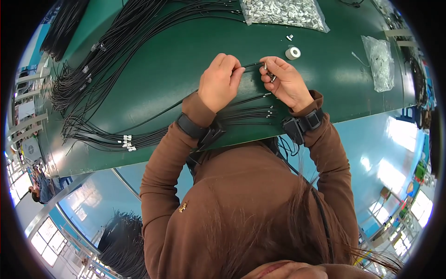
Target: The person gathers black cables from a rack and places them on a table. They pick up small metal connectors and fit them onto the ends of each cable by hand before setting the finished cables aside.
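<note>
Above the green table, a thin black cable runs between my two hands. My left hand is closed around it, fingers pinched close to its end. The thumb and forefinger of my right hand pinch at the cable's tip, by a small silvery metal piece. More small metal pieces sit in the curled fingers of that same hand; their exact shape is partly covered. Just beyond it stands a small white-and-grey roll. Below my hands lie several black cables with metal-tipped ends.
A clear bag of silvery metal parts lies at the far edge, two loose parts near it. Another plastic bag rests at right. Long bundles of black cable cover the left side, some with white-tipped ends.
</note>
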Demonstrator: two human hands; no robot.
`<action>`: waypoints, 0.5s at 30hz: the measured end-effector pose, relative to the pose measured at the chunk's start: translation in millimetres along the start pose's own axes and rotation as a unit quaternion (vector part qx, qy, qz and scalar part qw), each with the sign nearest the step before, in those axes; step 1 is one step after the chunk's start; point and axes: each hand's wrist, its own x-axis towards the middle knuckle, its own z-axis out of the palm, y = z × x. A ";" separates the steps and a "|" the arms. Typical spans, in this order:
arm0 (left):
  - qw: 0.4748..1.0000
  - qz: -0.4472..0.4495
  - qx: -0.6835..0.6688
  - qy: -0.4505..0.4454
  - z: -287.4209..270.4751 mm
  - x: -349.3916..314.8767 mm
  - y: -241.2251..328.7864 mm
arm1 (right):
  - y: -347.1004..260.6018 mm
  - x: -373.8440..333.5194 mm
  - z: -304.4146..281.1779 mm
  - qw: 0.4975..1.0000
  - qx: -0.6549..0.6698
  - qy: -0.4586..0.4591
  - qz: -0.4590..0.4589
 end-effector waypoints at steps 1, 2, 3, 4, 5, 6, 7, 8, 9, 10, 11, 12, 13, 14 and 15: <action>1.000 0.001 0.000 0.001 -0.1 -0.2 0.2 | -0.4 -1.4 0.6 1.000 -0.001 -0.007 -0.001; 1.000 -0.001 0.004 -0.002 -0.1 -0.5 0.5 | -0.3 -2.7 0.6 1.000 -0.002 -0.007 -0.002; 1.000 -0.002 0.009 -0.005 -0.2 -0.7 0.9 | 0.0 -4.1 0.4 0.999 -0.028 -0.010 -0.013; 1.000 -0.003 0.013 -0.009 0.0 -0.7 1.4 | 0.2 -5.7 -0.2 0.998 -0.053 -0.012 -0.024; 1.000 -0.002 0.012 -0.009 0.3 -0.8 1.8 | 0.1 -6.7 -1.0 0.996 -0.079 -0.013 -0.036; 1.000 -0.005 0.017 -0.014 0.6 -1.0 2.2 | -0.4 -7.3 -2.6 0.996 -0.079 -0.013 -0.037; 1.000 -0.007 0.023 -0.019 0.9 -1.3 2.5 | -1.1 -7.7 -5.0 0.994 -0.097 -0.013 -0.040; 0.999 -0.010 0.028 -0.025 0.9 -1.5 2.9 | -1.9 -8.1 -7.1 0.992 -0.115 -0.014 -0.044; 0.999 -0.010 0.028 -0.025 0.7 -1.9 3.3 | -2.0 -8.2 -8.5 0.990 -0.132 -0.015 -0.047; 0.999 -0.005 0.034 -0.033 0.1 -2.3 4.0 | -3.2 -8.7 -7.9 0.990 -0.132 -0.015 -0.047; 0.998 0.000 0.039 -0.042 -0.6 -2.4 4.7 | -5.9 -9.8 -6.3 0.982 -0.178 -0.010 -0.056; 0.998 0.005 0.045 -0.050 -1.3 -2.5 5.3 | -8.6 -10.9 -4.5 0.973 -0.223 -0.004 -0.066; 0.998 0.005 0.045 -0.050 -2.1 -2.4 5.7 | -9.7 -11.4 -3.9 0.960 -0.268 0.001 -0.075; 0.997 0.012 0.044 -0.059 -3.2 -1.8 6.4 | -10.6 -10.4 -4.7 0.961 -0.267 0.001 -0.075; 0.997 0.018 0.044 -0.067 -4.3 -1.3 7.0 | -12.2 -7.8 -6.4 0.911 -0.377 -0.009 -0.166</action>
